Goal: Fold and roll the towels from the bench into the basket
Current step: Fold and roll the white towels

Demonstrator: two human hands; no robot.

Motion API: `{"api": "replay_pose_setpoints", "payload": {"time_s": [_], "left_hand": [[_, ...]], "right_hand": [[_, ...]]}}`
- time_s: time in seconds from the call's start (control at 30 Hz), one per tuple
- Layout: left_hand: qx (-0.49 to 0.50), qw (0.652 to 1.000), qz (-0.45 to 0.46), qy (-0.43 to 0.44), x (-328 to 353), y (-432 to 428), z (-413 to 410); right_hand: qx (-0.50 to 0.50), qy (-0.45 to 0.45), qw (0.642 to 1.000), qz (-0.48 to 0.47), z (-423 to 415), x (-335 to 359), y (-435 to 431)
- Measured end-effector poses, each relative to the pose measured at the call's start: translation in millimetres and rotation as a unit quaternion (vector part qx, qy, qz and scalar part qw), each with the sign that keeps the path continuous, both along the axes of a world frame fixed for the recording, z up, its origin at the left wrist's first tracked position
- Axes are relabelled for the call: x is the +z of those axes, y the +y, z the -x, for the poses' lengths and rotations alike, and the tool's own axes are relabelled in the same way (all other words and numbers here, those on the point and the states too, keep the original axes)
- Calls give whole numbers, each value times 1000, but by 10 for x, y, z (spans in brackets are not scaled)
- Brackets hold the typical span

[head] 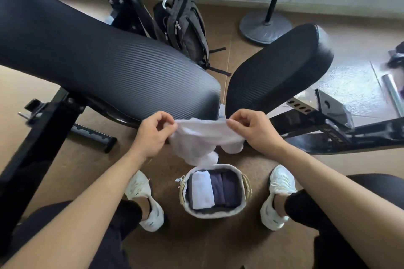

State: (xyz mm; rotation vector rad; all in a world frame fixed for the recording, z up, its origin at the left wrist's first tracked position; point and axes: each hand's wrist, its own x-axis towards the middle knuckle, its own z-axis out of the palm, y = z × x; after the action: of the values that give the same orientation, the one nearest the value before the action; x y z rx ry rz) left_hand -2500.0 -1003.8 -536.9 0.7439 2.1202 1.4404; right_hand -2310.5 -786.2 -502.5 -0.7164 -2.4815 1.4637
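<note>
A white towel point(202, 137) hangs stretched between my two hands just in front of the black bench pads point(113, 65). My left hand point(153, 132) pinches its left top corner and my right hand point(251, 130) pinches the right one, while the rest droops in loose folds. Directly below, on the floor between my feet, stands a small grey basket point(215, 214). Inside it lie a rolled white towel point(202, 190) and dark navy rolled towels point(225, 189) side by side.
The bench's second pad point(279, 67) and black steel frame point(328, 135) run to the right. A grey backpack point(183, 26) leans behind the bench, a round stand base point(264, 26) sits farther back. My white shoes point(144, 199) flank the basket on a brown floor.
</note>
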Motion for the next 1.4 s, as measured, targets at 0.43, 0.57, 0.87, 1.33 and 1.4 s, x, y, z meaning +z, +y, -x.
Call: {"api": "replay_pose_setpoints", "payload": {"time_s": [0.43,0.57,0.87,1.33,1.4], "left_hand": [[92,991,62,71,219,-829,-712],[148,984,71,63,280,-961,-756],[62,996,58,28,498,-880,-1133],[-151,986,70,22,407,-610,-1636],[-159,981,108,8,371,-619,-1607]], "right_hand": [[197,-218,956,22,-1076,-91,-373],[133,-208,969,27,-1311,-86,-387],[-66,-58,995,-44,-1445,213,-726],[73,-42,995,-59,-1067,144,-1112],[64,-54,995,-62,-1065,128,-1024]]}}
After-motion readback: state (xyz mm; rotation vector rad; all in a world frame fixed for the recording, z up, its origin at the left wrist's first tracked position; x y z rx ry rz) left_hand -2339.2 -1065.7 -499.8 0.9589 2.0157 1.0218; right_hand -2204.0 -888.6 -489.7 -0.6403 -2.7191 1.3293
